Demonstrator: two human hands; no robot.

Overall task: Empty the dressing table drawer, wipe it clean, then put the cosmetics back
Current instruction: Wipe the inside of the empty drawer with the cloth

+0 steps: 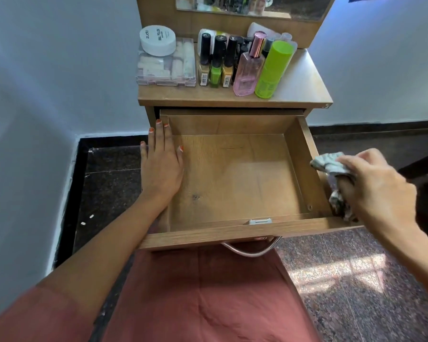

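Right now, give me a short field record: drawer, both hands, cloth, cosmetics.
drawer: pulled open, nothing inside
left hand: flat on the drawer's left wall, fingers straight
right hand: grips the cloth at the right wall
cloth: grey, bunched, at the right wall's rim
cosmetics: on the tabletop, bottles upright, white jar on clear box

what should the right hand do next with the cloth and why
Probably lower the cloth from the right wall onto the drawer floor and wipe across it. The drawer is empty, the cosmetics stand on the tabletop, the left hand lies flat on the left wall, and the right hand grips the cloth.
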